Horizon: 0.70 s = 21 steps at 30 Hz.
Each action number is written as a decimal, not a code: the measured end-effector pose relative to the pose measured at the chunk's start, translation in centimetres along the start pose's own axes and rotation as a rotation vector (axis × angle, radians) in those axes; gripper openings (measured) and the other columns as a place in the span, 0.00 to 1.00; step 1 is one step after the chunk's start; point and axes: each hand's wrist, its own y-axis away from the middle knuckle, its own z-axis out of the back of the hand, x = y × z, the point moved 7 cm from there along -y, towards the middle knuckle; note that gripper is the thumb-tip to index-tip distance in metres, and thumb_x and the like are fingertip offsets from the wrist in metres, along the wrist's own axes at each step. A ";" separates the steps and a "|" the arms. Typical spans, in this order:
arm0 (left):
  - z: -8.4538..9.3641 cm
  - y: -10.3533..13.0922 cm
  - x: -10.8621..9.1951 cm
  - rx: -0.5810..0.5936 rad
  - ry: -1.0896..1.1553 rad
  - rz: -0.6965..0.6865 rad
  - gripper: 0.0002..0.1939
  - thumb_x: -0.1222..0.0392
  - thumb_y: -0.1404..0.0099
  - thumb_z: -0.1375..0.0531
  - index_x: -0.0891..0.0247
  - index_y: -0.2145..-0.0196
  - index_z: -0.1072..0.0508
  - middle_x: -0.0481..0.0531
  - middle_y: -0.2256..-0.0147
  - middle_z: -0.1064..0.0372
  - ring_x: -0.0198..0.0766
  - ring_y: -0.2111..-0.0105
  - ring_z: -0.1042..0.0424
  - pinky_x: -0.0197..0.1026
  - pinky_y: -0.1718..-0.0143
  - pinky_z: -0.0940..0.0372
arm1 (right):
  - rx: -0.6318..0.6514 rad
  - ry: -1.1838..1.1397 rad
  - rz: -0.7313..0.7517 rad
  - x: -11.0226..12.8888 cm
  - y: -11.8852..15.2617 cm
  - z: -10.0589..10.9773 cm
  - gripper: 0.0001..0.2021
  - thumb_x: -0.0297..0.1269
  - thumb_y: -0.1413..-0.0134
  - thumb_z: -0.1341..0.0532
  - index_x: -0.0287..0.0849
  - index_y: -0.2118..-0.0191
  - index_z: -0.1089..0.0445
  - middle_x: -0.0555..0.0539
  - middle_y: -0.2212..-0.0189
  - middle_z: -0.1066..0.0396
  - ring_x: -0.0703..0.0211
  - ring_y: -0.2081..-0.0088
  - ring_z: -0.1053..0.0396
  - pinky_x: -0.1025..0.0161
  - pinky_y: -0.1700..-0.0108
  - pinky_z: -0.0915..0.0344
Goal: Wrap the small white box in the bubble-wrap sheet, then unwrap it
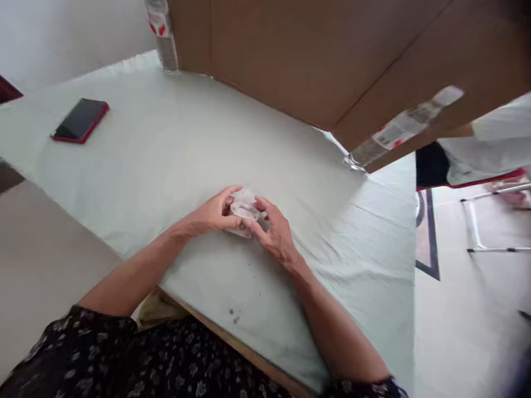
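Between my two hands is a small, clear and whitish object [244, 210], perhaps plastic; its exact shape is blurred. My left hand [220, 211] curls its thumb and fingers round the left side of it. On the right side, my right hand [272, 225] holds it with thumb and fingers. Both hands are low over the pale green cloth [199, 143] that covers the table, near its front edge. Under and around the object, more clear or white material shows.
A large brown cardboard panel [282, 55] stands at the back, with a clear bottle [163, 38] at its left end and another bottle [402, 130] at its right. A dark phone with a red case [81, 120] lies at the far left. Dark spots mark the cloth near me.
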 end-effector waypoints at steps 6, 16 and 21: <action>0.5 -0.1 0.8 -0.012 -0.054 0.019 0.55 0.54 0.45 0.29 0.58 0.27 0.54 0.68 0.36 0.41 0.55 0.44 0.29 0.54 0.44 0.34 | 0.127 -0.004 0.035 -0.1 -0.4 -0.6 0.31 0.55 0.33 0.46 0.46 0.32 0.43 0.39 0.48 0.24 0.45 0.47 0.28 0.47 0.47 0.31; 0.1 -0.4 0.6 0.000 -0.032 -0.014 0.53 0.56 0.44 0.30 0.60 0.28 0.53 0.65 0.42 0.33 0.49 0.49 0.26 0.48 0.49 0.32 | -0.030 0.117 0.143 1.1 -0.1 0.3 0.25 0.53 0.30 0.50 0.46 0.35 0.39 0.40 0.45 0.27 0.45 0.45 0.32 0.44 0.42 0.38; -0.4 -0.1 -0.2 -0.023 0.015 0.026 0.54 0.62 0.47 0.32 0.62 0.28 0.54 0.63 0.45 0.30 0.46 0.55 0.25 0.45 0.55 0.31 | -0.060 -0.213 -0.113 -1.8 -0.4 1.2 0.32 0.60 0.39 0.41 0.47 0.36 0.38 0.38 0.42 0.30 0.47 0.48 0.28 0.47 0.47 0.32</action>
